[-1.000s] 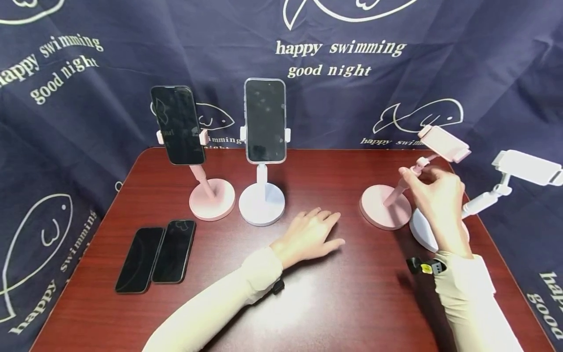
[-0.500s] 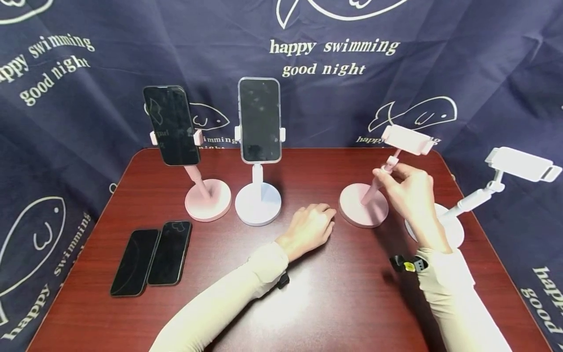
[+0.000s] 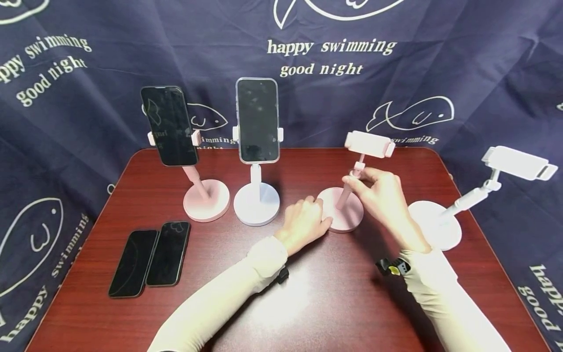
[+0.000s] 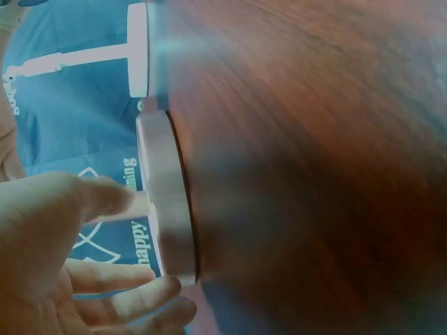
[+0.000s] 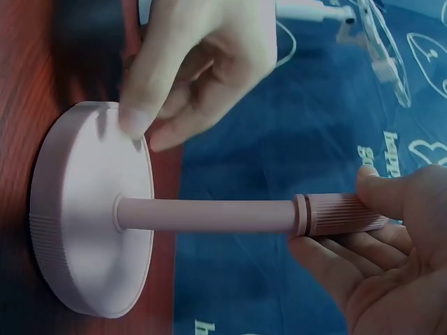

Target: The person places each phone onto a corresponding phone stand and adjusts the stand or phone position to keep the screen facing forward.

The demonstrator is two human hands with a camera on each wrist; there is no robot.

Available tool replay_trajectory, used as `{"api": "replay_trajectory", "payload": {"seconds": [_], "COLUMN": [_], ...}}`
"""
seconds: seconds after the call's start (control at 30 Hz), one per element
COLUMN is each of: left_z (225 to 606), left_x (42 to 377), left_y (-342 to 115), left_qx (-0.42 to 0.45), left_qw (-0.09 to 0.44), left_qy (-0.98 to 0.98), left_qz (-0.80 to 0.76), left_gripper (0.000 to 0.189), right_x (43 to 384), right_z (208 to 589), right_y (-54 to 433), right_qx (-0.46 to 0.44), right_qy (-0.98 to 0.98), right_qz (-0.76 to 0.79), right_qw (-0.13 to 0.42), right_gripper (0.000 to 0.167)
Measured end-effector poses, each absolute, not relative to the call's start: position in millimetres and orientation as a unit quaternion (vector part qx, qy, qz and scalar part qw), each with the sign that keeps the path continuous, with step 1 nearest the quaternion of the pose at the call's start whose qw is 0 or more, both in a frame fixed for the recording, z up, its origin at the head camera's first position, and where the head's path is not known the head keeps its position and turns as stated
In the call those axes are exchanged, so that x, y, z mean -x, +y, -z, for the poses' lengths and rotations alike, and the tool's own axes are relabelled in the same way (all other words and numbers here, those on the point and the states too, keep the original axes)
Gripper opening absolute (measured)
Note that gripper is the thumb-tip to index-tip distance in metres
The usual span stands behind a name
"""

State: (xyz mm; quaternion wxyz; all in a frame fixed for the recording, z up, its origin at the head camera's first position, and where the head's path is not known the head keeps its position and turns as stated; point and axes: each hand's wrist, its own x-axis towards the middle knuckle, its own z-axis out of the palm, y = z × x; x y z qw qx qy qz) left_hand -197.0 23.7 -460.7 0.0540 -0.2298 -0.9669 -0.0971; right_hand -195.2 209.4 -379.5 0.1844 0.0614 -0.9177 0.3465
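Note:
A pink phone stand (image 3: pixel 343 215) stands right of the table's middle, its holder (image 3: pixel 369 143) bare of a phone. My right hand (image 3: pixel 387 200) grips the upper, ridged part of its pole (image 5: pixel 342 213), thumb on one side and fingers on the other. At the left edge of the round base (image 5: pixel 105 181) is my left hand (image 3: pixel 302 222). Its thumb lies on the base's top near the rim, and its fingers are bent against the side. The left wrist view also shows the base (image 4: pixel 167 202) beside those fingers (image 4: pixel 164 289).
A white phone stand (image 3: pixel 433 225) leans its holder rightward at the right. Left of my hands, another white stand (image 3: pixel 257 203) and another pink stand (image 3: pixel 206 200) each hold a phone upright. Two dark phones (image 3: pixel 134 264) lie side by side on the red-brown table (image 3: pixel 220 274).
My right hand has brought the pink stand leftward, away from the white one, and turned its holder more to the front. My left hand has gone from flat on the table to the base.

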Motion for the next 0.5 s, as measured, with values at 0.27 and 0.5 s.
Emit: {"api": "replay_trajectory", "payload": {"seconds": [0.27,0.5], "left_z": [453,445], "left_x": [198,203], "left_y": [14,2], "left_qx": [0.188,0.158], "left_qw": [-0.001,-0.026], "left_qy": [-0.978,-0.984], "left_qz": [0.095,0.085], "left_gripper": [0.04,0.037], "right_x": [205,217], "right_z": [381,381], "right_y": [185,168], "right_qx": [-0.099,-0.116], "right_qy": [-0.906,-0.898], "right_qz": [-0.376,-0.399], "right_qw": [0.167,0.145], "right_gripper": [0.02,0.019]}}
